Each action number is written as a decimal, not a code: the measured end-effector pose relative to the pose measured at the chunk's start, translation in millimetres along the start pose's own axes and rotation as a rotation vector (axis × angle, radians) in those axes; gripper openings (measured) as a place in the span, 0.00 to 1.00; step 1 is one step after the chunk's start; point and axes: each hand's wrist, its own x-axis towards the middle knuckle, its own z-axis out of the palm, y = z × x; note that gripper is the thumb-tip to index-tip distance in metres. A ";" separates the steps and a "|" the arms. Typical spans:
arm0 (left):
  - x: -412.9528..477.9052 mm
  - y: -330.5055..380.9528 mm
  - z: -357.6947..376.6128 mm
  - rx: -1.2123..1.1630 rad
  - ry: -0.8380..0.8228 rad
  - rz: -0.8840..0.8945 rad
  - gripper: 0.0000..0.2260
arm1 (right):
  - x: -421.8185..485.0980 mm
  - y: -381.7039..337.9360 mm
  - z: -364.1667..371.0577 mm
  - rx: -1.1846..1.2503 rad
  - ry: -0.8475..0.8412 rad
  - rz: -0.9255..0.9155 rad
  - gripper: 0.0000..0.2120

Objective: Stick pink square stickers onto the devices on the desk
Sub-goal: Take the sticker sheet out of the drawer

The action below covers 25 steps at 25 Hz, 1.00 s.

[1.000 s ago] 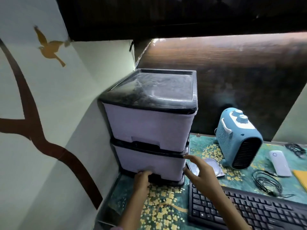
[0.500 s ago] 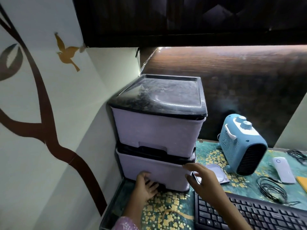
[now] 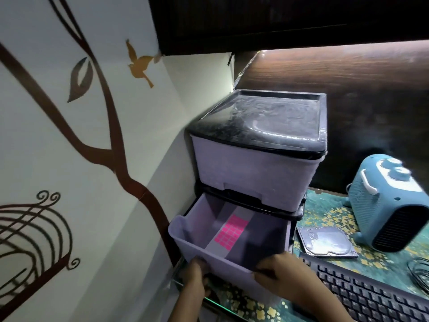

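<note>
A lilac two-drawer storage unit (image 3: 255,163) with a black lid stands at the desk's left end. Its lower drawer (image 3: 185,242) is pulled out towards me. Inside lies a sheet of pink square stickers (image 3: 228,232). My left hand (image 3: 196,278) grips the drawer's front from below. My right hand (image 3: 282,271) holds the front wall's right end. On the desk to the right are a blue fan heater (image 3: 390,201), a hard disk drive (image 3: 325,242) and a black keyboard (image 3: 371,296).
A white wall with a brown tree-and-bird decal (image 3: 111,117) rises close on the left. A dark cabinet (image 3: 278,22) overhangs the desk. A coiled black cable (image 3: 421,273) lies at the right edge. The desk has a green floral cover (image 3: 325,212).
The lower drawer was shut; both hands have pulled it out towards me, exposing the pink sticker sheet. The view has shifted right and down, closer to the unit.
</note>
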 end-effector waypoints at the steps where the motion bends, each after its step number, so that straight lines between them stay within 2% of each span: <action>1: -9.1 9.2 -2.0 -0.077 0.207 0.180 0.12 | 0.5 -1.3 -4.0 0.016 -0.040 -0.012 0.16; 2: -22.6 20.3 -2.7 -0.131 0.354 0.381 0.13 | 3.0 -1.4 -9.0 0.039 -0.072 -0.028 0.16; 4: -45.5 39.5 2.2 -0.079 0.433 0.778 0.13 | 16.1 -2.9 -23.1 0.076 -0.159 -0.108 0.15; 6: -50.6 45.4 6.3 0.105 0.331 1.088 0.11 | 40.6 -5.1 -32.2 0.055 -0.276 -0.191 0.10; 9: -25.5 50.6 3.7 0.449 0.163 1.420 0.09 | 94.6 -6.6 -13.8 -0.009 -0.341 -0.257 0.13; 12: -1.5 62.4 1.4 0.632 0.095 1.495 0.08 | 143.4 -9.2 13.7 -0.301 -0.416 -0.256 0.17; 13: 3.7 63.8 0.8 0.662 0.091 1.503 0.08 | 154.5 -12.0 20.9 -0.336 -0.447 -0.307 0.19; 14: 5.4 63.5 0.7 0.685 0.087 1.510 0.08 | 161.3 -15.3 28.0 -0.400 -0.419 -0.406 0.21; 15: 8.0 62.0 0.8 0.699 0.088 1.515 0.09 | 170.0 -12.7 38.6 -0.487 -0.388 -0.398 0.19; 16: 11.2 60.8 0.7 0.704 0.094 1.515 0.09 | 178.3 -15.7 43.3 -0.518 -0.353 -0.337 0.13; 17: 14.1 59.4 0.8 0.704 0.106 1.518 0.08 | 187.7 -11.2 52.8 -0.443 -0.239 -0.211 0.13; 18: 16.7 58.1 0.2 0.701 0.120 1.518 0.09 | 196.5 -0.9 74.4 -0.336 -0.146 -0.188 0.20; 19: 18.5 56.7 -0.9 0.701 0.132 1.519 0.09 | 201.7 6.3 88.2 -0.288 -0.204 -0.212 0.19; 20: 19.7 55.1 -2.4 0.706 0.136 1.517 0.09 | 202.6 4.7 95.5 -0.358 -0.273 -0.239 0.16; 21: 21.3 54.1 -3.0 0.714 0.138 1.514 0.09 | 203.0 -1.4 99.9 -0.487 -0.234 -0.295 0.15; 22: 22.1 54.0 -2.3 0.719 0.142 1.514 0.09 | 203.2 -5.7 97.5 -0.564 -0.272 -0.347 0.14; 23: 22.7 54.0 -1.1 0.718 0.148 1.516 0.09 | 205.7 -7.0 89.4 -0.567 -0.264 -0.387 0.14; 25: 22.2 54.4 -0.2 0.682 0.126 1.532 0.09 | 205.5 -9.3 79.8 -0.509 -0.369 -0.285 0.19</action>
